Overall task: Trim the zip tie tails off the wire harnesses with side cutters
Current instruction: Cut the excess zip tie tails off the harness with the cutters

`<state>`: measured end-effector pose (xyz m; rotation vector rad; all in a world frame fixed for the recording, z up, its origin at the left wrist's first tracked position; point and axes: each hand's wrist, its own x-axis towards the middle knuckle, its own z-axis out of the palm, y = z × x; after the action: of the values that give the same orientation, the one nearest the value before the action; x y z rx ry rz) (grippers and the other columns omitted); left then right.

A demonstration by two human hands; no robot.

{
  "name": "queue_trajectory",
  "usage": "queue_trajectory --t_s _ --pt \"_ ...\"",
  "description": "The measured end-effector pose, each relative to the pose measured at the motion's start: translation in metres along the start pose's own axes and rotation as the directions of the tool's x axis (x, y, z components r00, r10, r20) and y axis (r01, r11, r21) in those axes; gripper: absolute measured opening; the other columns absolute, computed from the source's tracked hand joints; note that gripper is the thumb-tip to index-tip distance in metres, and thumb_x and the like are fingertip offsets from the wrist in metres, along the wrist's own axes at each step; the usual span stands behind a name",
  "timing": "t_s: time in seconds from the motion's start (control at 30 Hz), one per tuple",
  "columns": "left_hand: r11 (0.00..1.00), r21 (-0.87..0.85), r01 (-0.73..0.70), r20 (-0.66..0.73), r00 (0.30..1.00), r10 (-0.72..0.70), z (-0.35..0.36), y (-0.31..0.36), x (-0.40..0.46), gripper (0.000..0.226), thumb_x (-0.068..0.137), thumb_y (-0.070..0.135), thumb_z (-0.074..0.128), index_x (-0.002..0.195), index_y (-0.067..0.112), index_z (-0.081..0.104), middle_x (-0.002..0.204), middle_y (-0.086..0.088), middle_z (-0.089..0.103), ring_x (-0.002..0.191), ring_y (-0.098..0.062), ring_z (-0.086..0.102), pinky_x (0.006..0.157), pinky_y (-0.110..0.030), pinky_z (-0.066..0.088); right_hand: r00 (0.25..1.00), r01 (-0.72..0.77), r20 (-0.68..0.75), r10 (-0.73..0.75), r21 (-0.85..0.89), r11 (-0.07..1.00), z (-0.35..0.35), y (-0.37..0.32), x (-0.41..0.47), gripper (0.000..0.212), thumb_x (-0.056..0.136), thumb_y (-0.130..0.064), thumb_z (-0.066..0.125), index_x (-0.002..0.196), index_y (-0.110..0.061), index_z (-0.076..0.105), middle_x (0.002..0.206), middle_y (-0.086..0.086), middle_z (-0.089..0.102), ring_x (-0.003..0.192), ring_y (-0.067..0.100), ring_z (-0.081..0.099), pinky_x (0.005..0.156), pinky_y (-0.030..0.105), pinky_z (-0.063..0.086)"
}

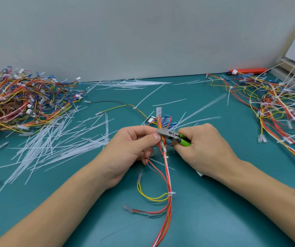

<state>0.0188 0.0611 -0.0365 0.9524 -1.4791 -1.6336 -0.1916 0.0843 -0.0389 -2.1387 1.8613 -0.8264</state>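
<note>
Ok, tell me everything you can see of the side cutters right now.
The side cutters are small, with a grey metal head and bright green handles. The right hand grips the handles; the head points left into the wire harness pinched by the left hand, touching its fingertips. Whether the blades are closed is unclear.

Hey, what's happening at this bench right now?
A person is trimming zip tie tails off a wire harness on a teal table. The left hand pinches the bundle near its upper end, while the right hand grips green-handled side cutters with the metal nose at the wires. Cut tails lie scattered to the left, and piles of harnesses sit at the far left and right.
</note>
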Motion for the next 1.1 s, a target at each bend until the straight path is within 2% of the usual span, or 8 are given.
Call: queue_trajectory --t_s 0.17,0.27,0.4,0.57,0.73,0.93,1.03,1.1 --pt "1.000 0.007 0.004 -0.002 1.000 -0.004 0.0027 0.0025 -0.0012 0.015 0.099 0.013 0.063 0.099 0.015 0.078 0.082 0.000 0.069 0.057 -0.011 0.047 0.051 -0.019 0.044 0.999 0.035 -0.031 -0.034 0.033 0.999 0.0014 0.0017 -0.0025 0.029 0.084 -0.035 0.062 0.068 -0.015 0.049 0.058 0.002 0.048 0.061 0.023 0.045 0.052 0.036 0.041" --pt "1.000 -0.001 0.015 -0.001 1.000 -0.015 0.0025 0.0029 -0.0012 0.016 0.099 0.013 0.062 0.099 0.016 0.078 0.081 0.002 0.069 0.057 -0.011 0.046 0.051 -0.019 0.043 0.996 0.086 -0.006 -0.085 0.033 0.996 0.0005 0.0005 -0.0014 0.023 0.080 -0.037 0.053 0.074 -0.016 0.061 0.067 -0.001 0.057 0.074 0.021 0.052 0.068 0.041 0.049" --pt "1.000 -0.013 0.023 0.003 1.000 -0.023 0.0019 0.0017 -0.0002 0.016 0.099 0.014 0.063 0.097 0.019 0.078 0.083 0.001 0.069 0.057 -0.011 0.047 0.051 -0.019 0.044 0.993 0.113 -0.035 -0.112 0.046 0.992 -0.0013 0.0002 -0.0016 0.015 0.078 -0.033 0.055 0.080 -0.024 0.067 0.075 -0.009 0.063 0.082 0.019 0.053 0.078 0.039 0.048" --pt "1.000 -0.018 0.022 0.007 1.000 -0.022 -0.0002 -0.0006 0.0018 0.012 0.092 0.020 0.068 0.097 0.018 0.079 0.086 -0.001 0.069 0.055 -0.010 0.047 0.051 -0.019 0.043 0.991 0.132 -0.037 -0.130 0.074 0.988 -0.0013 0.0003 -0.0007 0.014 0.078 -0.031 0.056 0.086 -0.032 0.068 0.081 -0.013 0.065 0.086 0.017 0.054 0.080 0.032 0.045" --pt "1.000 -0.024 0.018 0.008 1.000 -0.018 -0.0007 -0.0011 0.0023 0.018 0.085 0.027 0.071 0.098 0.017 0.079 0.085 0.000 0.069 0.054 -0.009 0.048 0.049 -0.019 0.044 0.995 0.088 -0.056 -0.083 0.091 0.992 0.0016 0.0033 -0.0009 0.017 0.078 -0.033 0.058 0.093 -0.035 0.066 0.085 -0.018 0.065 0.089 0.010 0.052 0.076 0.027 0.043" --pt "1.000 -0.013 0.019 0.001 1.000 -0.019 -0.0005 -0.0016 0.0021 0.013 0.092 0.019 0.068 0.096 0.019 0.080 0.083 0.000 0.070 0.054 -0.009 0.049 0.049 -0.019 0.044 0.996 0.083 -0.049 -0.080 0.060 0.995 0.0000 0.0002 -0.0010 0.002 0.077 -0.037 0.057 0.078 -0.036 0.056 0.076 -0.016 0.053 0.081 0.009 0.048 0.069 0.023 0.039" --pt "1.000 -0.012 0.020 -0.001 1.000 -0.020 -0.0007 -0.0007 0.0013 0.014 0.091 0.020 0.068 0.098 0.016 0.079 0.083 -0.001 0.070 0.054 -0.009 0.049 0.049 -0.019 0.045 0.998 0.045 -0.049 -0.044 0.015 0.999 0.0007 0.0018 -0.0019 0.020 0.077 -0.039 0.058 0.069 -0.022 0.052 0.064 -0.005 0.050 0.068 0.016 0.047 0.057 0.033 0.041" --pt "1.000 -0.012 0.023 -0.013 1.000 -0.023 -0.0005 -0.0006 0.0014 0.014 0.094 0.016 0.067 0.102 0.010 0.077 0.083 -0.002 0.069 0.054 -0.009 0.049 0.049 -0.019 0.044 0.999 0.022 -0.036 -0.022 -0.008 1.000 0.0017 0.0024 -0.0020 0.029 0.079 -0.037 0.059 0.068 -0.015 0.042 0.058 0.002 0.043 0.060 0.022 0.041 0.051 0.034 0.036"
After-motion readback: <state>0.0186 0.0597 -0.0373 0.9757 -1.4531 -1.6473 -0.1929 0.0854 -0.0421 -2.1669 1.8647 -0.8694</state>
